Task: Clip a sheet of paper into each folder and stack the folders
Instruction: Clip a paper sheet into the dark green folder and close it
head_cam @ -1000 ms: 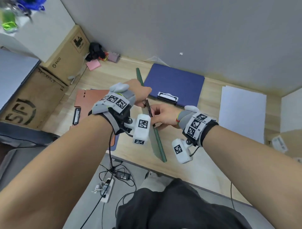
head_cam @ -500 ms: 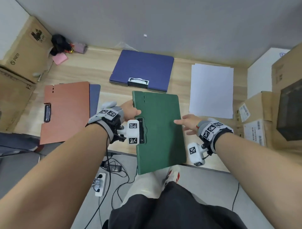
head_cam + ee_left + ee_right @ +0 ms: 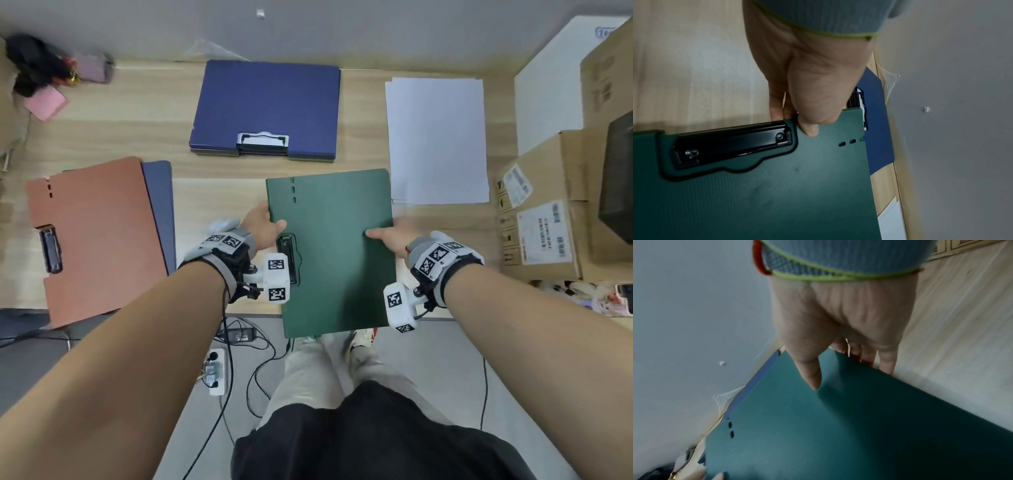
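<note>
One green folder [image 3: 332, 250] pinched between left hand [image 3: 263, 228] and right hand [image 3: 394, 240], thumbs on top; beyond them, one navy folder [image 3: 267, 106], one paper stack [image 3: 436, 140]

Left hand [image 3: 262, 228] and right hand [image 3: 394, 238] pinch opposite edges; thumbs on top.

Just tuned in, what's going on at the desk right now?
A person holds a closed green clip folder by both side edges, left hand by the black clip, right hand opposite, thumbs on top. It hangs partly past the desk's front edge. A closed blue folder lies beyond it, an orange folder to the left, and loose white paper to the right.
</note>
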Demonstrator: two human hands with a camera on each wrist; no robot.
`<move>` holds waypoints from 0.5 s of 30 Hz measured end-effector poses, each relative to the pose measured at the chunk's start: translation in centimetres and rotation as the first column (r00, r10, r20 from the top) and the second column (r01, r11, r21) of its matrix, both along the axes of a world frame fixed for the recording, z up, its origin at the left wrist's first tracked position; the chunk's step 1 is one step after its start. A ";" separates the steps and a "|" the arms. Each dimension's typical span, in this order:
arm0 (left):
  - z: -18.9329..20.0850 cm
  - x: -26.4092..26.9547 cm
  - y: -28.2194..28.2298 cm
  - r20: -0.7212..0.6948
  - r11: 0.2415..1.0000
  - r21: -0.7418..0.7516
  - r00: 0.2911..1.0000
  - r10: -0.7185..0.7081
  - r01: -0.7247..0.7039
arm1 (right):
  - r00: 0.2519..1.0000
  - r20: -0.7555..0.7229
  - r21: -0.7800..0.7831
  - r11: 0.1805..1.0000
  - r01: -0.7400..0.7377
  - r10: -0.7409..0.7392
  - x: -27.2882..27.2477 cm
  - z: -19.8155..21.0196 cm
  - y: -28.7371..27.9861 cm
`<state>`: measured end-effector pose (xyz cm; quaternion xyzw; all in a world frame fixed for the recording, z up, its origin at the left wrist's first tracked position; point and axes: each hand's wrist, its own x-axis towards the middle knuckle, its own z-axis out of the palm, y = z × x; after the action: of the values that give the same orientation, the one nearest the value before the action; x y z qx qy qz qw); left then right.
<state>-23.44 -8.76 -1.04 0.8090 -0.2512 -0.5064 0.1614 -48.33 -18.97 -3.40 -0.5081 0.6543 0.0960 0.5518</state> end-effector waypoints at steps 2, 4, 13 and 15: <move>-0.4 0.2 -0.4 0.074 1.000 0.009 0.997 -0.002 0.002 | 1.000 0.008 -0.029 0.999 -0.015 0.015 0.2 -0.3 0.0; -0.3 0.2 -1.1 0.129 1.000 0.007 0.992 -0.002 0.001 | 1.000 0.016 -0.057 0.998 -0.025 0.026 0.5 0.0 0.3; -0.9 0.2 -2.4 0.125 0.971 0.146 0.970 -0.209 0.191 | 0.996 0.077 -0.147 0.987 0.064 -0.053 0.5 0.2 0.0; -0.1 0.0 -2.7 0.107 0.965 0.158 0.968 -0.227 0.209 | 0.987 0.120 -0.148 0.981 0.127 -0.110 0.5 1.3 -0.7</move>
<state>-23.41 -11.47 -1.17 0.8158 -0.3106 -0.4869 0.0292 -47.86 -19.67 -2.07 -0.5141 0.6572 -0.0165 0.5509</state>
